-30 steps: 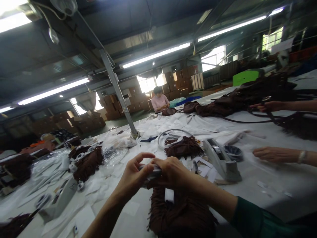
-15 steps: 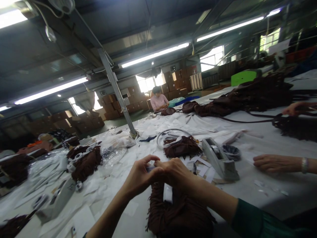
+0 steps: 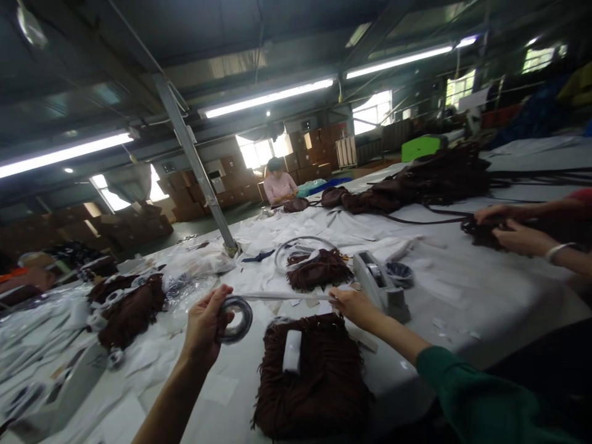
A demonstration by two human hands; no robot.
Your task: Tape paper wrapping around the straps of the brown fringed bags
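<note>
My left hand (image 3: 208,324) is closed on a roll of clear tape (image 3: 244,336), gripped at its left side. A pale strip of tape (image 3: 287,296) runs level from the roll to my right hand (image 3: 354,306), whose fingertips pinch its far end. Below the strip lies a dark brown fringed bag (image 3: 319,376), flat on the white-covered table. A small white wrapped piece (image 3: 291,351) rests on the bag's upper left. My right hand is just left of a grey tape dispenser (image 3: 382,287).
Behind the strip lies another fringed bag (image 3: 319,269) with a pale wrapped ring. A second dispenser (image 3: 65,394) and a wrapped brown bag (image 3: 134,308) are at left. On the right, a co-worker's hands (image 3: 518,228) handle dark fringe. Another person (image 3: 280,183) sits across the table.
My hands have moved apart, left hand going left, with the tape strip now stretched between them. The bag below is more exposed. At right, the co-worker's hands have come together on the fringe.
</note>
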